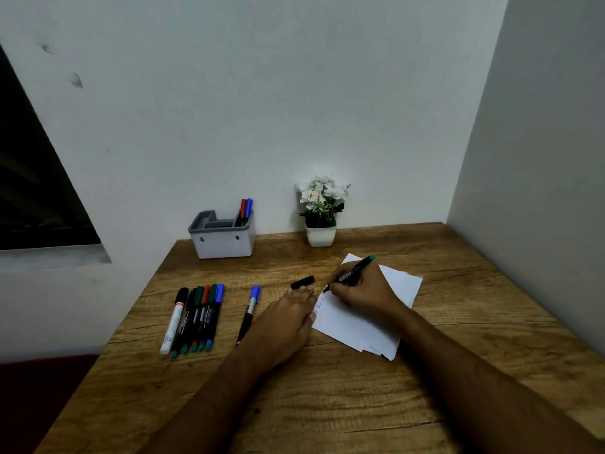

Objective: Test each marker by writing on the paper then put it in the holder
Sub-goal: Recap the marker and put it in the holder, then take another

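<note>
Marker (355, 270) in the right hand (363, 290): a black barrel with a green end cap pointing up and away, its tip down on the paper (360, 319) near the sheet's far left edge. White print runs along the barrel but is too small to read. The fingers and thumb pinch the barrel low, close to the tip, and the wrist rests on the sheet. Faint blue scribbles sit on the paper just left of the tip; they cannot be read either.

The left hand (288, 319) lies flat beside the paper's left edge, fingers straight and relaxed, holding nothing. Just past its fingertips lies a black cap (302, 282) on the table (327, 404).

Left of that hand lies a single blue-capped marker (250, 309), and farther left a row of markers (196, 317) side by side, one of them white-bodied. At the back stands the grey holder (222, 244), with a red and a blue marker upright in its right compartment. A small potted plant (322, 211) with white flowers stands to its right.
</note>
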Demonstrator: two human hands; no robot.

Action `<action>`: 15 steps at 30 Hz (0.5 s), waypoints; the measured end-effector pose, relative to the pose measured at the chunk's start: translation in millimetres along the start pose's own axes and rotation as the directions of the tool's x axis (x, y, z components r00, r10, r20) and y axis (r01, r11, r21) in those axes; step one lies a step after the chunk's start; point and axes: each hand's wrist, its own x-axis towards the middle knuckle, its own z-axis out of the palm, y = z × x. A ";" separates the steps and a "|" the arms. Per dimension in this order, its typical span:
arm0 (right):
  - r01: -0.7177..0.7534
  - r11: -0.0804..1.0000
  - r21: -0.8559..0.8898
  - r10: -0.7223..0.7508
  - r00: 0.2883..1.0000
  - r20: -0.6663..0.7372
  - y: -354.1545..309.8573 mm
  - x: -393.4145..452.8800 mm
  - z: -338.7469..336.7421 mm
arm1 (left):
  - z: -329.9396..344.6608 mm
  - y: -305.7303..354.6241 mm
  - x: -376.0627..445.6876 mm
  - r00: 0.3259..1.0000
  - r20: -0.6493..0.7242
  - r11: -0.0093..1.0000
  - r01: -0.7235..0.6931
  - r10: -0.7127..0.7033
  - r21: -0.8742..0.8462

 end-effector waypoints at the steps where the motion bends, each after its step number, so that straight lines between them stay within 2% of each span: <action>1: 0.020 0.999 -0.034 -0.020 1.000 -0.006 0.7 -0.1 2.6 | 0.2 -0.3 -0.1 1.000 0.001 1.000 0.003 -0.003 -0.005; 6: -0.009 0.998 -0.057 0.005 0.997 -0.073 3.7 -0.9 8.4 | -4.0 3.4 -1.1 0.999 0.027 1.000 0.020 -0.020 -0.022; 15: 0.001 0.998 -0.056 -0.002 1.000 -0.026 9.2 0.9 10.3 | -4.2 3.7 -0.6 1.000 0.028 1.000 0.008 -0.008 -0.017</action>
